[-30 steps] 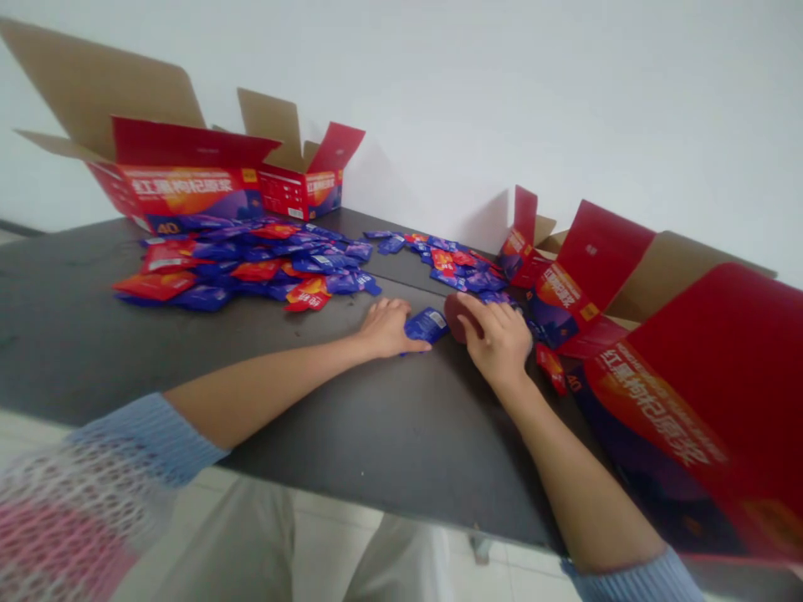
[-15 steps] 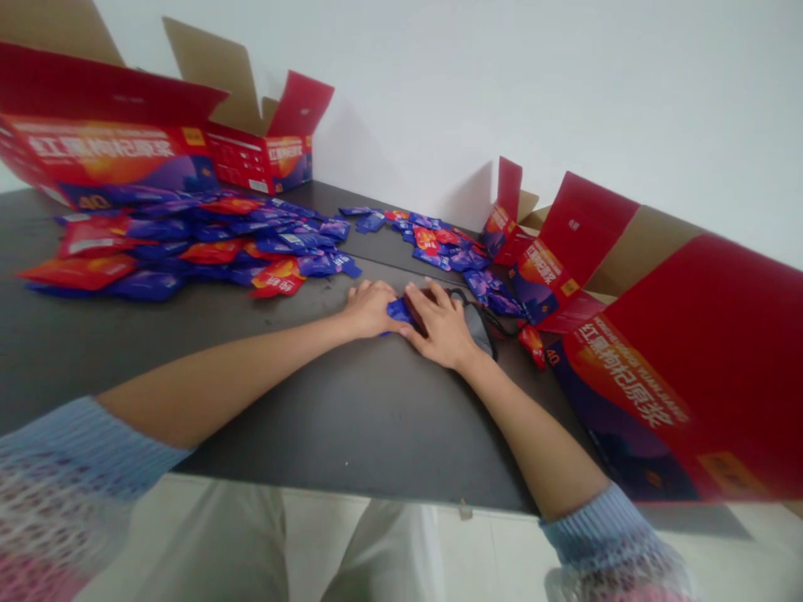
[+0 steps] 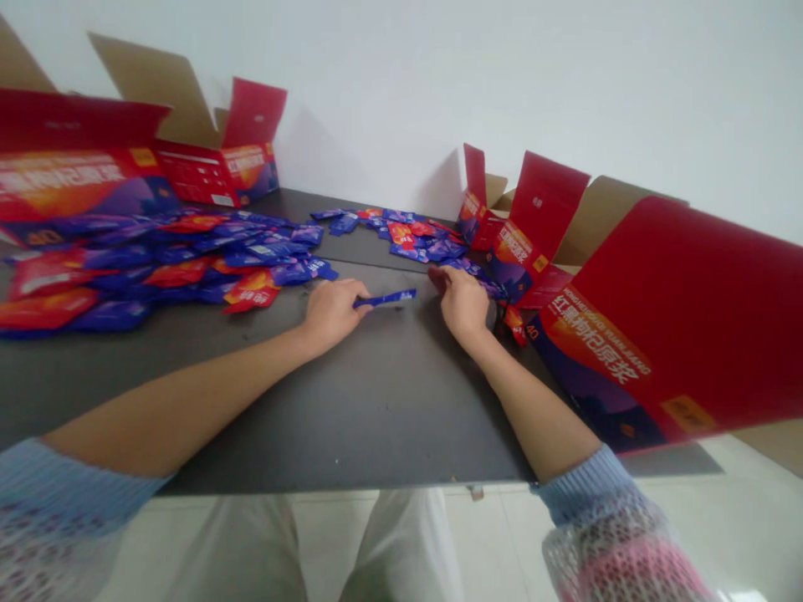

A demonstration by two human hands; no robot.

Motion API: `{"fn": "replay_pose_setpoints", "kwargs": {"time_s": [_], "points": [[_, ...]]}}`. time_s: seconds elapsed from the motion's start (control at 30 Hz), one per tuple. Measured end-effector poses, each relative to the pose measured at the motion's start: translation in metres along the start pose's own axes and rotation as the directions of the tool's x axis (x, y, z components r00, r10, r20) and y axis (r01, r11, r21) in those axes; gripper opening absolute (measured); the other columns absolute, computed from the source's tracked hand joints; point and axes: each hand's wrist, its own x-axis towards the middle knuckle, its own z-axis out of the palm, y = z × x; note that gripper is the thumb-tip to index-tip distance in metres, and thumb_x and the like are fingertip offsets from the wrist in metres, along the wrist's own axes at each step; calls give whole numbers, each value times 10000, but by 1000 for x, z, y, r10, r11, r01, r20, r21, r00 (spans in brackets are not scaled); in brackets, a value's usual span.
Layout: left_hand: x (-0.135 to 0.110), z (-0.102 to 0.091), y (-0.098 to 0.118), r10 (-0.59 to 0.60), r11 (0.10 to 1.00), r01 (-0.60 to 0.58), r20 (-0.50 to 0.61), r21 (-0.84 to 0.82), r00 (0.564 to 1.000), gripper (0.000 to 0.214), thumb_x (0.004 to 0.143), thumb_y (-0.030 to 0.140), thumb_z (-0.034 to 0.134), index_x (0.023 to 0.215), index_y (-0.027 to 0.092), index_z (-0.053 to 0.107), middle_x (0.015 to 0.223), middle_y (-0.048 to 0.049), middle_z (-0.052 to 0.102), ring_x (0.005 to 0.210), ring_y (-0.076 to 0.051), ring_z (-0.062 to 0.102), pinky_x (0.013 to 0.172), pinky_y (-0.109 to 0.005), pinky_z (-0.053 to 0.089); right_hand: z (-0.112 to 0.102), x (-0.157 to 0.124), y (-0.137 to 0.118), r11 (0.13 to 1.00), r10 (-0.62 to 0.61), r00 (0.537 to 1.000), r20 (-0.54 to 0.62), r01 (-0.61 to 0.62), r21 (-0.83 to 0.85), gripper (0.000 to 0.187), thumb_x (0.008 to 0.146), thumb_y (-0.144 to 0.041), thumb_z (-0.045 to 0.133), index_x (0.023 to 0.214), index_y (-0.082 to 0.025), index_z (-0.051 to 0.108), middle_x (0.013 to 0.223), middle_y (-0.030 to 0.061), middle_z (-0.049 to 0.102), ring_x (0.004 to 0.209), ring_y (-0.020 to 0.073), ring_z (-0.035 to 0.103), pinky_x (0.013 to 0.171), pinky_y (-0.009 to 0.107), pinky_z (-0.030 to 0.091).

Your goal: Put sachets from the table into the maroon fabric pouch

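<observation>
My left hand (image 3: 332,313) pinches one end of a blue sachet (image 3: 394,297), held nearly edge-on just above the dark tabletop (image 3: 376,393). The sachet's free end points right, toward my right hand (image 3: 462,303), with a gap between them. My right hand is closed, its fingers curled and partly turned away. A dark reddish patch shows at its fingertips; what they grip, if anything, is hidden. Just behind that hand, a dark object (image 3: 493,313) is mostly covered.
Blue and red sachets (image 3: 181,251) lie heaped at left, and a smaller spread of sachets (image 3: 407,234) lies at the back. Open red cartons (image 3: 81,180) stand at left. More open cartons (image 3: 677,334) line the right side. A white wall (image 3: 389,100) rises behind.
My hands have moved apart from around the blue sachet. My left hand has lifted it edge-on, and my right hand has let go of it and curled. The view has shifted somewhat.
</observation>
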Motion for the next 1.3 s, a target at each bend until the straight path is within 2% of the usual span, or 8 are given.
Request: {"fn": "replay_pose_setpoints", "kwargs": {"time_s": [0.17,0.37,0.47,0.67,0.87,1.03,1.17,1.3], "points": [[-4,-6,6,282,926,-270,-6,265,959,210,863,108,551,894,210,732,933,-68,759,951,-276,658,797,-428,436,-18,-6,-7,952,-166,965,-201,210,221,518,1039,-256,228,1454,-157,521,1411,142,614,1293,259,565,1069,415,437],[-8,-5,11,370,859,-327,-38,395,928,311,971,138,405,846,204,682,867,-95,719,913,-267,610,784,-438,409,10,-40,-47,803,-561,817,138,496,329,635,1037,-382,293,1586,-65,272,1606,219,390,1483,293,365,1144,528,344],[-8,-5,9,366,858,-317,-48,404,929,300,985,162,420,819,201,667,847,-91,706,900,-270,595,771,-442,397,15,-42,-51,824,-556,796,239,489,286,710,1020,-457,365,1612,-94,219,1660,218,281,1543,318,244,1160,624,272],[-8,-7,13,418,801,-370,2,471,908,328,1041,171,401,925,202,706,900,-53,728,913,-240,594,764,-421,389,3,-24,-34,923,-384,854,351,352,153,610,1029,-511,368,1566,-221,371,1623,122,401,1539,320,264,1146,744,218],[-12,-8,11,442,834,-385,-59,395,895,338,1058,205,395,1028,241,730,966,-37,759,924,-235,599,757,-414,386,8,-12,-20,970,-232,920,316,245,1,470,1061,-432,317,1296,-186,642,1398,138,644,1319,268,567,1037,457,469],[-15,-12,12,394,886,-367,-43,284,918,357,1040,188,407,1052,269,755,1027,-46,777,954,-244,611,765,-414,385,7,-13,-28,968,-166,944,285,211,-135,459,1062,-408,327,1171,-156,695,1198,156,734,1135,262,671,924,369,477],[-12,-11,10,277,922,-273,26,275,960,354,1027,188,423,1083,265,764,1107,-59,772,1003,-263,605,783,-421,394,-1,-26,-36,929,-281,906,317,339,-146,384,1038,-354,415,1146,-120,700,1196,184,732,1126,260,671,953,377,437],[-10,-9,7,167,934,-192,110,300,980,328,982,152,463,1069,210,774,1093,-92,769,1031,-288,609,776,-421,407,-5,-41,-41,845,-513,799,314,534,22,410,1048,-375,421,1294,-144,654,1357,143,673,1251,244,619,974,378,432]]}}
